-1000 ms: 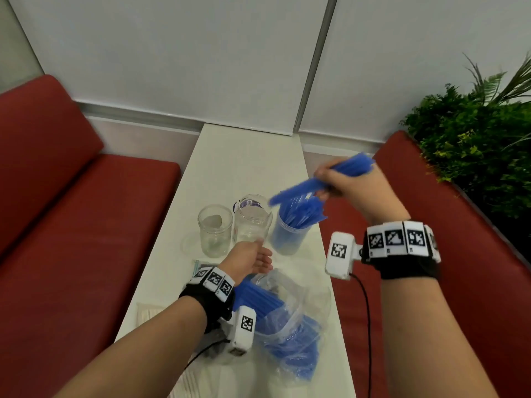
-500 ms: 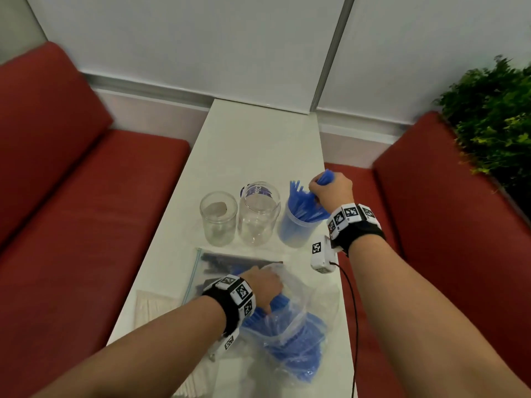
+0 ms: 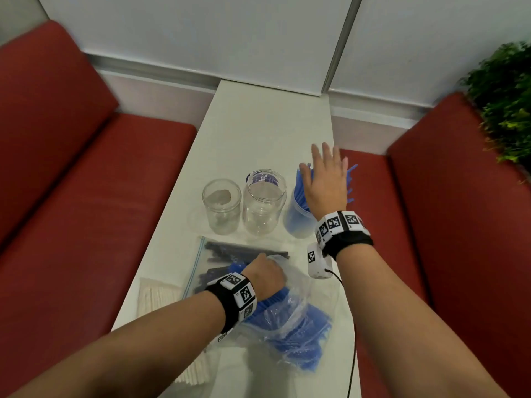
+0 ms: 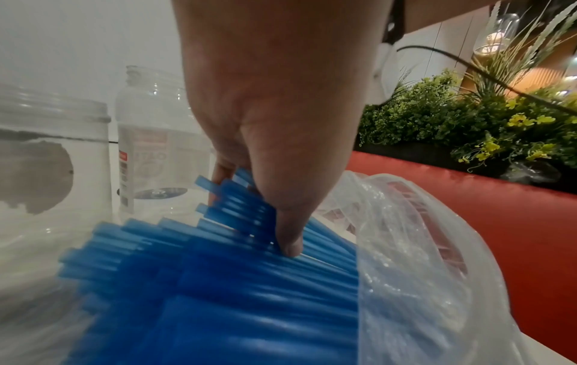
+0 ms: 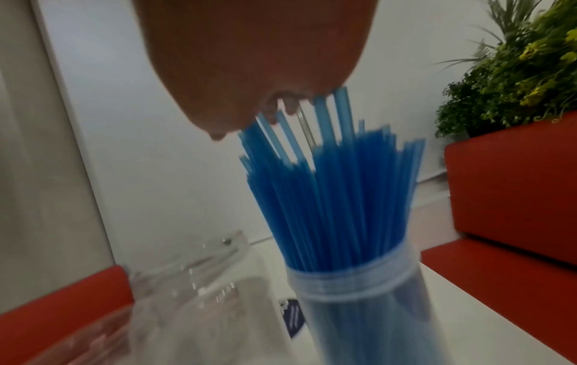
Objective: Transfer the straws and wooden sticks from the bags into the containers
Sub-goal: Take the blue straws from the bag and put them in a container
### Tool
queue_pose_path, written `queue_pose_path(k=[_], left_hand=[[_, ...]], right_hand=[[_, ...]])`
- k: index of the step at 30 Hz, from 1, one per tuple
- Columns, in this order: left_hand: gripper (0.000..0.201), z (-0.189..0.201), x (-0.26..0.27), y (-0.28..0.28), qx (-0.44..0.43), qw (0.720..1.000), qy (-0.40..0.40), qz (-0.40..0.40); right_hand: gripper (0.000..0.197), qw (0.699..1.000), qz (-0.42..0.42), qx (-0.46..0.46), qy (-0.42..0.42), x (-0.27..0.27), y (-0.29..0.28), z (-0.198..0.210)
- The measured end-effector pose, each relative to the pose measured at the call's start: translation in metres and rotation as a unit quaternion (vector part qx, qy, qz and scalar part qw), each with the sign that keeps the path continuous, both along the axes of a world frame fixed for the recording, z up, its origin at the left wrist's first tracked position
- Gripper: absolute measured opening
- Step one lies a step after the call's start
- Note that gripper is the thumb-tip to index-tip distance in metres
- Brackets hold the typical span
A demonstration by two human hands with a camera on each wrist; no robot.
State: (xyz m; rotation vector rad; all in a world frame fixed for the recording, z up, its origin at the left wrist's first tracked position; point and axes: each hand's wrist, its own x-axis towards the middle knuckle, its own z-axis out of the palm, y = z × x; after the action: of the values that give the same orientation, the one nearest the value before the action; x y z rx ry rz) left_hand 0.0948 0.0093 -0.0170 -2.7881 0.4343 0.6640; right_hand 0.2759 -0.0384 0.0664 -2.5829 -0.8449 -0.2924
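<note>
**Right hand let go, left digging in bag**

Left hand [image 3: 265, 275] unmoved in the bag [image 3: 290, 317], fingers curled pinching blue straws [image 4: 218, 271]. Right hand [image 3: 326, 182] (clenched 0.5 s ago) now flat, fingers spread over the straw jar [image 3: 296, 222]; contact looks likely, blurry.

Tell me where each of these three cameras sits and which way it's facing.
Head: worn on the head, looking forward and down at the table; both forearms, left hand and right hand show.
Left wrist: looks along the left hand's fingers gripping blue straws in the plastic bag.
Right wrist: looks under the open palm at the straw-filled jar.
Shared: both wrist views and the head view show the plant.
</note>
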Motion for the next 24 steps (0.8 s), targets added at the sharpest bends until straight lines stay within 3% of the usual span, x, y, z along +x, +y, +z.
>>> queue_pose_path(k=[2, 4, 6, 9, 11, 13, 16, 18, 20, 22, 24], left_hand=[[0.039, 0.003, -0.003, 0.001, 0.003, 1.000, -0.017, 0.003], [0.039, 0.007, -0.006, 0.001, -0.004, 1.000, -0.027, 0.012], [0.036, 0.014, -0.007, 0.002, -0.006, 1.000, -0.019, 0.021], [0.029, 0.027, -0.008, 0.003, 0.028, 0.999, 0.019, 0.035], [0.029, 0.038, -0.008, 0.005, 0.068, 0.996, 0.038, 0.031], [0.027, 0.056, -0.008, 0.009, 0.106, 0.993, 0.047, 0.010], [0.027, 0.096, -0.008, 0.013, 0.088, 0.995, 0.052, 0.020], [0.027, 0.126, -0.009, 0.014, 0.097, 0.994, 0.043, 0.010], [0.028, 0.148, -0.015, 0.010, 0.070, 0.996, 0.016, 0.050], [0.025, 0.172, -0.020, 0.004, 0.029, 0.998, -0.038, 0.048], [0.017, 0.205, -0.026, 0.000, -0.009, 0.995, -0.062, 0.081]], right_hand=[[0.062, 0.994, -0.002, -0.081, 0.079, -0.004, -0.004, -0.014], [0.064, 0.994, 0.008, -0.050, 0.096, -0.009, -0.009, -0.015], [0.057, 0.996, 0.021, 0.071, 0.053, -0.015, -0.013, -0.005], [0.045, 0.966, 0.043, 0.256, -0.018, -0.037, -0.021, 0.012], [0.047, 0.944, 0.064, 0.318, 0.059, -0.060, -0.024, 0.016], [0.052, 0.919, 0.090, 0.305, 0.235, -0.085, -0.030, 0.012], [0.059, 0.895, 0.134, 0.139, 0.403, -0.111, -0.048, -0.008], [0.063, 0.888, 0.162, 0.023, 0.429, -0.127, -0.053, -0.021], [0.056, 0.899, 0.151, -0.026, 0.411, -0.144, -0.049, -0.027], [0.034, 0.920, 0.126, 0.026, 0.369, -0.159, -0.043, -0.025], [0.023, 0.914, 0.127, 0.165, 0.350, -0.174, -0.042, -0.016]])
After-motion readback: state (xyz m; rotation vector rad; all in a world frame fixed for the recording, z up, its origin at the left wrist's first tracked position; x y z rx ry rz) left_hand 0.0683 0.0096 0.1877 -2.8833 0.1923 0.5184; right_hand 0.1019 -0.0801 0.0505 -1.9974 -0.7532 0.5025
